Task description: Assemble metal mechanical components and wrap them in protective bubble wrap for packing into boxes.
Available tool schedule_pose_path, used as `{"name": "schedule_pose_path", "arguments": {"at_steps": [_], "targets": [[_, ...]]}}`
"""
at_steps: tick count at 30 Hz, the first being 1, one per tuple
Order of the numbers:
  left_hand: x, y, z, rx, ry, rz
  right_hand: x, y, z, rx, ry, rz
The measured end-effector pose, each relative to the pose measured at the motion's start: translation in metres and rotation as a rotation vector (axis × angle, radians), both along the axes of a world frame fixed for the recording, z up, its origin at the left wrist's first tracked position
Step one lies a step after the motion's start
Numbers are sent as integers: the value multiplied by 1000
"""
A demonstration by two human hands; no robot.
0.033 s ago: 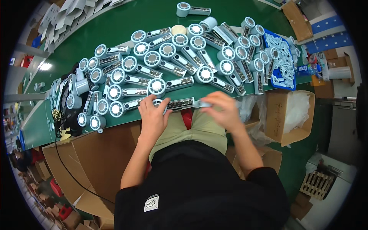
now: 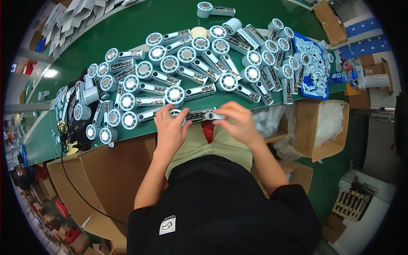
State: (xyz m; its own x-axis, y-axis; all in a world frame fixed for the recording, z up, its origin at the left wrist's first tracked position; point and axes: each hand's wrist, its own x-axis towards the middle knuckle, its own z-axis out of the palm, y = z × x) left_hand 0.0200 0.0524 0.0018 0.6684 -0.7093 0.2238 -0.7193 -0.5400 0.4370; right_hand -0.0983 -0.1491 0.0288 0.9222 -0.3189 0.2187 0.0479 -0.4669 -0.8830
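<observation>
At the table's near edge, my left hand point(image 2: 170, 125) grips the round head of a light blue handheld fan point(image 2: 196, 115). The fan lies sideways, its handle pointing right and its open face showing dark inner parts. My right hand point(image 2: 238, 123) pinches a small light blue plastic piece point(image 2: 214, 115) over the right end of that handle. Whether the piece is seated in the handle or only touching it, I cannot tell. Just beyond my left hand lies another handheld fan point(image 2: 174, 95), its handle pointing right.
Many similar fans cover the green table point(image 2: 140, 29). At the right, a blue tray point(image 2: 315, 98) holds loose light blue plastic parts. A cardboard box point(image 2: 306, 131) with clear plastic bags stands below it. A large open carton point(image 2: 110, 178) and a black cable point(image 2: 80, 191) are at the lower left.
My right hand has moved left, bringing the small light blue piece from beyond the handle's right end onto it. My left hand holds the fan in the same place.
</observation>
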Motion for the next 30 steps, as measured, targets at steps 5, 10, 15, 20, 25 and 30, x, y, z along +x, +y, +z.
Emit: {"name": "schedule_pose_path", "arguments": {"at_steps": [5, 10, 15, 20, 25, 30], "targets": [[4, 4, -3, -66, 78, -49, 32, 23, -24, -261, 105, 137], [2, 4, -11, -137, 55, -30, 46, 27, -21, -380, 142, 208], [-8, 0, -9, -163, 56, 52, 55, 14, -33, -289, -70, 225], [-7, 0, -15, -227, 85, 63, 54, 20, -37, 338, 458, 58], [-10, 1, -12, -180, 61, 56, 61, 11, -48, 441, 472, 130], [-21, 20, -15, -373, 340, 16, 2, 38, -79, 177, -84, -85]]}}
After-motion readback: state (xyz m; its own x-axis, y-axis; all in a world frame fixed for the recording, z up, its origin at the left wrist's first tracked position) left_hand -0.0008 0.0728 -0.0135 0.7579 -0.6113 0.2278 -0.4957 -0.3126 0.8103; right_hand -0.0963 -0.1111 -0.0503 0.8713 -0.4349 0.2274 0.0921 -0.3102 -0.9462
